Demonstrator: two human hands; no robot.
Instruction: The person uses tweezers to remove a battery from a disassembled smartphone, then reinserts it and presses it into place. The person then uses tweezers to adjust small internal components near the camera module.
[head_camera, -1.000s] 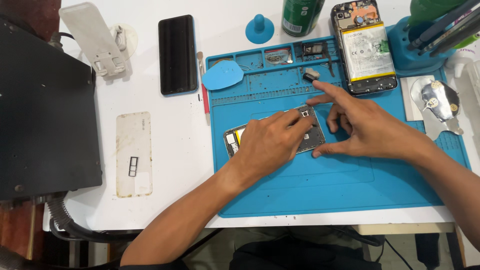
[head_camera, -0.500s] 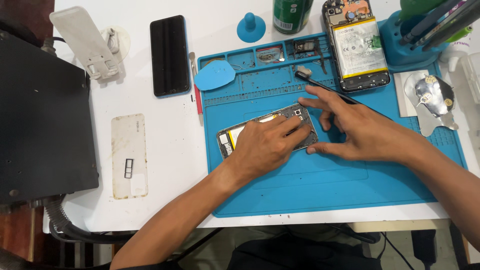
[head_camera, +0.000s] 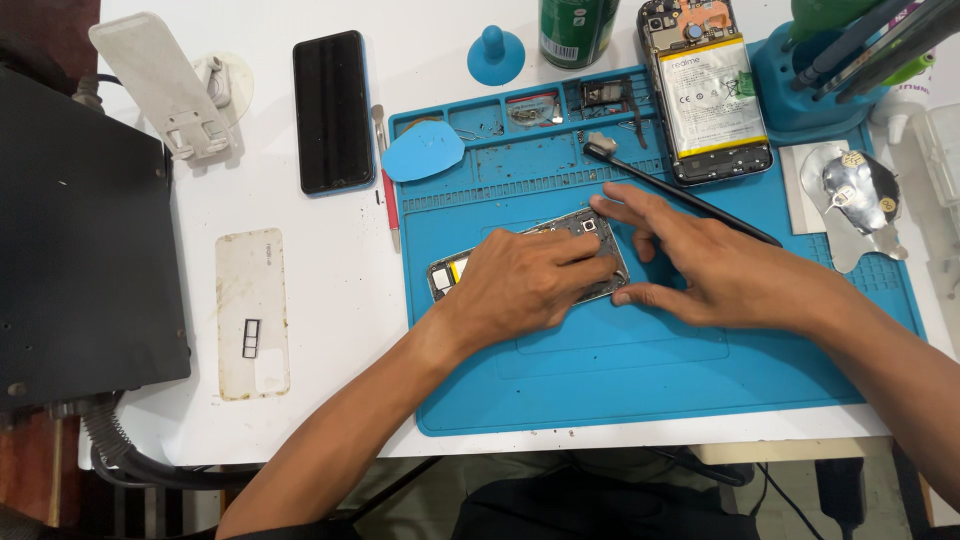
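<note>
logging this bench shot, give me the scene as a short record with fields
surface: blue silicone repair mat on a white table
left hand: flat on an opened grey phone body
right hand: fingertips at that phone's right end
near right hand: thin black tool
mat top: second opened phone with white battery
left of mat: black phone screen, clear back cover

Bright even overhead light, soft short shadows, sharp focus, slight wide-angle edge distortion
</note>
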